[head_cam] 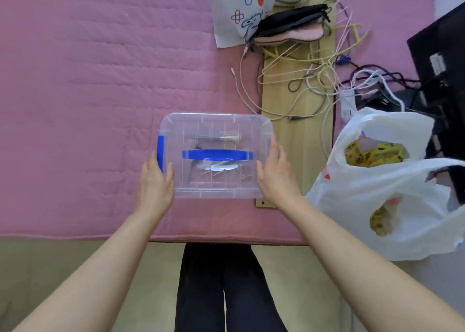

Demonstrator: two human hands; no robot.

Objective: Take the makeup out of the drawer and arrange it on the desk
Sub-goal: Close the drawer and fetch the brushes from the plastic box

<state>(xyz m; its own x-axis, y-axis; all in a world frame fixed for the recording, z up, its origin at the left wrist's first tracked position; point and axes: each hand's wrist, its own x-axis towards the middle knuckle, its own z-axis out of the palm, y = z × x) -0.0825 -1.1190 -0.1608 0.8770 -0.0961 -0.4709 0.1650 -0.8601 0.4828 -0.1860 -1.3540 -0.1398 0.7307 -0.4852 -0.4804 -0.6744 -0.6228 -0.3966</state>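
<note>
So I am looking down on a pink quilted cover (pixel 88 80) that spreads over most of the work surface, with a strip of pale wood desk (pixel 299 100) showing bare along its right side. On the cover, near its front edge and right up against that wood strip, sits a clear plastic storage box (pixel 216 180) with its lid on; its long axis runs left to right across my view. A blue carry handle (pixel 217 155) lies flat along that same axis on the lid, and a blue latch (pixel 160 153) clips the left short end. Through the plastic I can make out a few slim items, likely the makeup, but they are too faint to name.

My left hand (pixel 154 183) is at the left short end, thumb on the lid edge and fingers down the side beside the latch. My right hand (pixel 275 175) mirrors it at the right short end. Both have fairly straight fingers pressed to the box walls, neither curled round anything. The hands are equally near, one per end.

I judge the next move turns on the latches at the short ends: each lies directly under its own hand, so both can be released outward before the lid lifts. A right-end latch is hidden by my right hand.
</note>
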